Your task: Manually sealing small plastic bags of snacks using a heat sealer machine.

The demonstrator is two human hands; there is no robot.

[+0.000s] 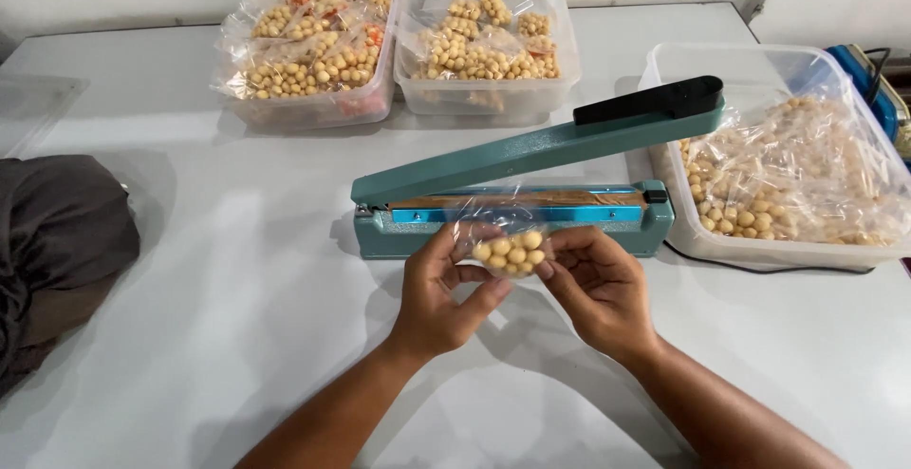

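Note:
A small clear plastic bag of round yellow snack balls (512, 252) is held between both hands at the middle of the white table (237, 289). My left hand (444, 290) pinches its left side and my right hand (596, 289) pinches its right side. The bag's open top lies on the sealing strip of a teal heat sealer (418, 227) just behind the hands. The sealer's arm (531, 146), with a black handle (650, 99), is raised.
Two clear tubs (308, 108) (484, 99) of filled snack bags stand at the back. A larger clear tub (759, 249) of bags sits to the right of the sealer. Dark cloth (57, 232) lies at the left edge.

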